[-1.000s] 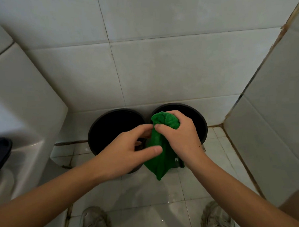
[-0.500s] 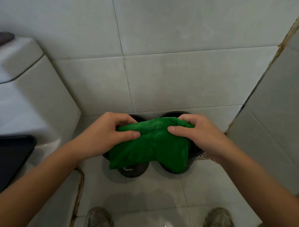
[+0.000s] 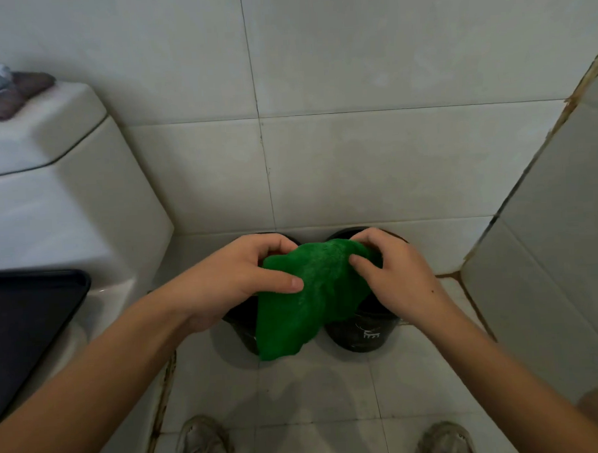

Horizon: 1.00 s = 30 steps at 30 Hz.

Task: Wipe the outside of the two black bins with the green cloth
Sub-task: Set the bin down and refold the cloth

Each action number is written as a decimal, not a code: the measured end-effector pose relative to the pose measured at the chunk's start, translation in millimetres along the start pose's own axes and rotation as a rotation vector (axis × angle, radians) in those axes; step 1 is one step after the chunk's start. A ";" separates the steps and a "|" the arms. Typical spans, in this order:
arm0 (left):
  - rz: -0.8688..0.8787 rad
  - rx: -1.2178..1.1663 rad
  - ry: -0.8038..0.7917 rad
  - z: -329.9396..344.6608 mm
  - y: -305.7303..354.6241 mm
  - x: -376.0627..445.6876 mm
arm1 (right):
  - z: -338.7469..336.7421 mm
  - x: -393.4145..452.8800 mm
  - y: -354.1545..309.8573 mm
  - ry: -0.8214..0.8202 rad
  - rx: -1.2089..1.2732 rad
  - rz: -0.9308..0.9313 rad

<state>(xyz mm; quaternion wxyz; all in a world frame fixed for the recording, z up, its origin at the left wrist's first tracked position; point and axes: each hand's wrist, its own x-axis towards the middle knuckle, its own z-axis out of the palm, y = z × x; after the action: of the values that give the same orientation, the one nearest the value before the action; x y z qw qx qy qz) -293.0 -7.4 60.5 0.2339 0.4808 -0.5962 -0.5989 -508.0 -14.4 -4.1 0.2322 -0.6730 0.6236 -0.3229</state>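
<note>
I see the green cloth point(image 3: 307, 294) bunched between both hands, held in the air above and in front of the 2 black bins, its free end hanging down over the gap between them. The left hand point(image 3: 231, 280) grips its left upper edge, thumb laid across the front and fingers curled behind; the right hand point(image 3: 392, 277) pinches the right upper edge the same way. Its long axis runs from the upper right, by the right hand, down to the lower left.

The left bin point(image 3: 240, 331) and the right bin point(image 3: 367, 336) stand side by side against the back wall point(image 3: 356, 169), just beside each other; I cannot tell whether they touch. Both lie directly below and beyond the hands, each bin nearest the hand on its own side. I judge no wiping contact is made yet: the cloth only drapes in front of the left bin's side.

Room is tight. The toilet point(image 3: 67, 202) closes off the left, a side wall point(image 3: 548, 249) the right, so only the front faces towards the shoes point(image 3: 204, 442) are freely reachable; the backs would likely need a bin pulled forward.
</note>
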 end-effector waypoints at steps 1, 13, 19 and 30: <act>0.001 -0.066 0.031 2.8 0.4 0.0 | 4.7 -4.3 -3.5 0.086 -0.032 -0.033; 0.102 -0.317 0.205 19.7 -5.3 5.9 | 21.4 -43.4 -49.1 -0.061 0.308 0.004; 0.210 -0.074 0.198 26.1 -9.5 7.3 | 15.1 -37.4 -43.6 0.039 0.422 -0.077; 0.251 0.075 0.206 35.4 -18.2 11.5 | 7.7 -33.3 -33.0 -0.106 0.475 -0.154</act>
<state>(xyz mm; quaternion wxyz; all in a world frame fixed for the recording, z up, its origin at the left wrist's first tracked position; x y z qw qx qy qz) -322.8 3.4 33.9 0.3488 0.4698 -0.6463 -0.4897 -480.1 21.6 9.4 0.3910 -0.6611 0.4641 -0.4412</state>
